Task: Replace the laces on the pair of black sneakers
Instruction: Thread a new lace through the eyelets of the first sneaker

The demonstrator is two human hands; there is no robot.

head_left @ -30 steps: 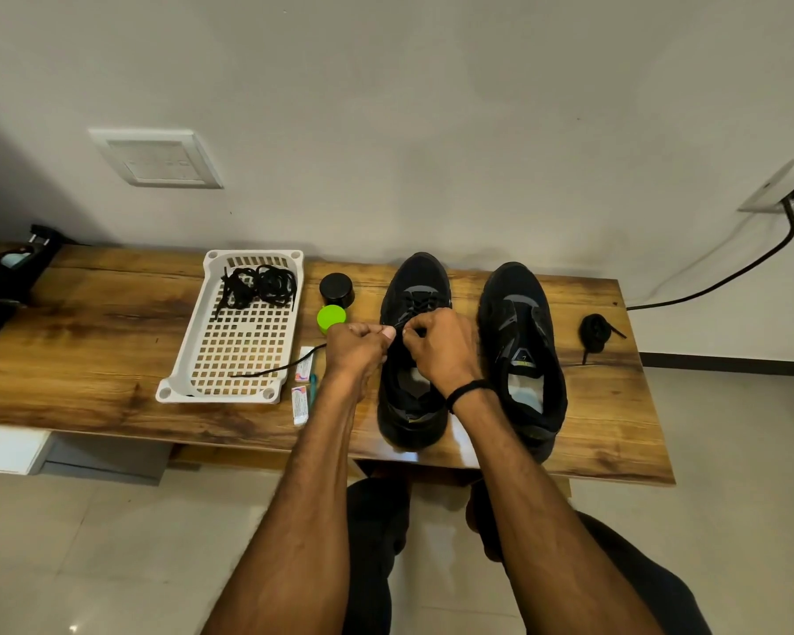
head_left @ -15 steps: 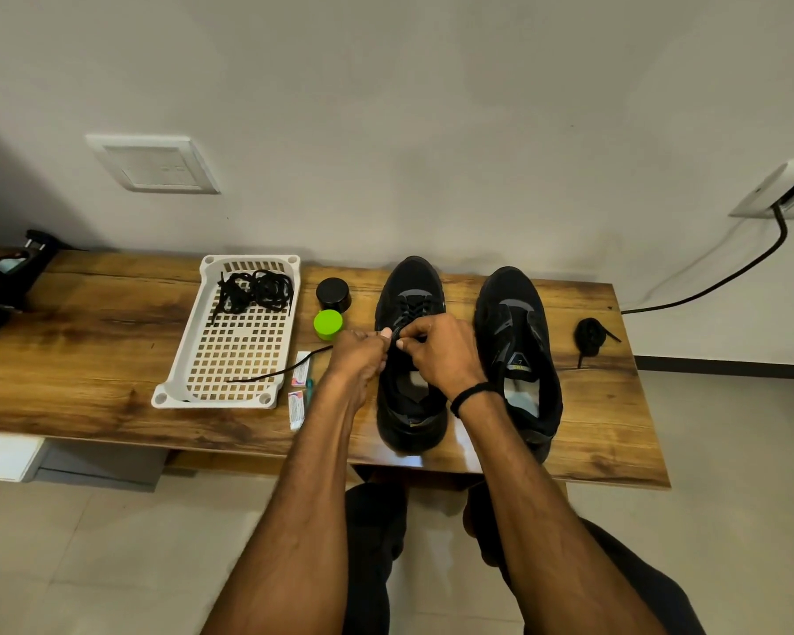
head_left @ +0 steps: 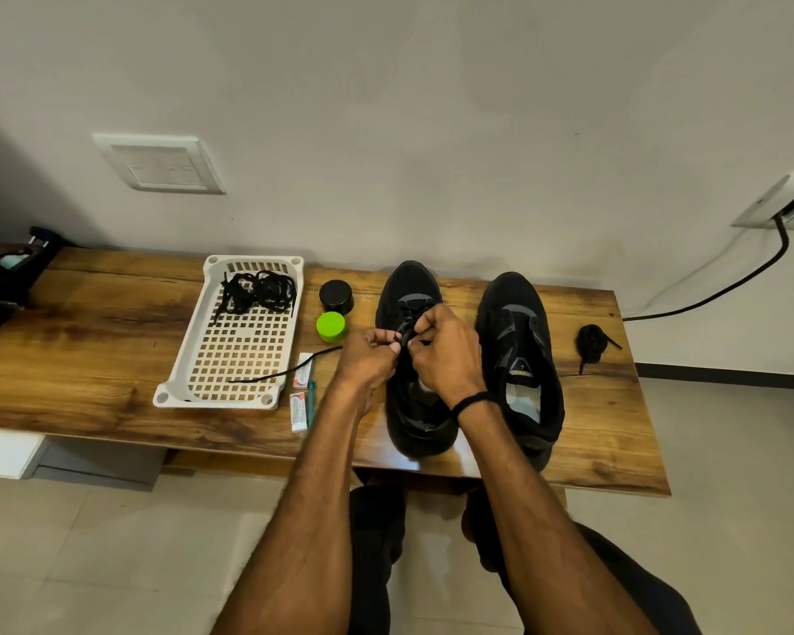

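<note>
Two black sneakers stand side by side on the wooden bench (head_left: 88, 359), toes toward the wall. Over the middle of the left sneaker (head_left: 409, 286) both my hands work at the eyelets. My left hand (head_left: 367, 359) pinches a black lace (head_left: 271, 375) whose loose end trails left across the corner of the white basket (head_left: 248, 396). My right hand (head_left: 445, 350) pinches the same lace at the shoe's tongue. The right sneaker (head_left: 519, 341) has no lace in it. A bundle of black laces (head_left: 257, 291) lies in the basket's far end. A coiled black lace (head_left: 590, 343) lies right of the shoes.
A black jar (head_left: 336, 296) and a green lid (head_left: 331, 326) sit between the basket and the left sneaker. Two small packets (head_left: 299, 405) and a teal pen (head_left: 311, 396) lie near the basket's front corner. A black cable (head_left: 729, 286) runs along the wall at right.
My left hand has moved right, closer to my right hand over the left sneaker, drawing the trailing lace end a little rightward. The view has shifted slightly.
</note>
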